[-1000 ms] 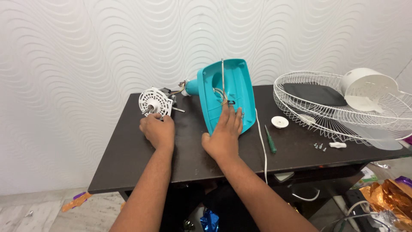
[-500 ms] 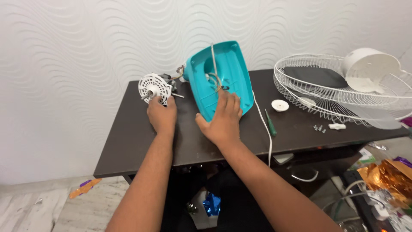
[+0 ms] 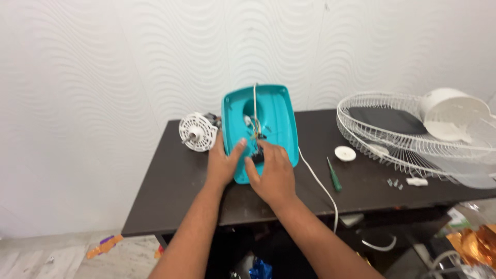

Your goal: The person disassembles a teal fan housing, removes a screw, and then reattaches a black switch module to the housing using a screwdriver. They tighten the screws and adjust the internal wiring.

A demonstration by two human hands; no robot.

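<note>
At the far left of the dark table (image 3: 170, 196), near the wall, stands a white fan motor (image 3: 197, 132) with a round ribbed face; it sits just beside the left edge of the teal housing. The left hand (image 3: 223, 164) grips the lower left edge of the teal fan base (image 3: 274, 119), with the thumb lying over the rim into the hollow side and the other fingers behind it. The base lies open side up in the middle of the table, and thin wires (image 3: 254, 129) run down its inside. The right hand (image 3: 271, 173) rests on the lower part of the base, fingers bent and close together over a small dark part; I cannot tell if it pinches something. A white cord (image 3: 320, 188) goes from the base over the front edge of the table. To the right lies a green screwdriver (image 3: 335, 178), then a small white round cap (image 3: 345, 153). Further right are a white wire fan guard (image 3: 408, 139), some small screws (image 3: 395, 182), and a white fan blade (image 3: 454, 113) resting on the guard.
</note>
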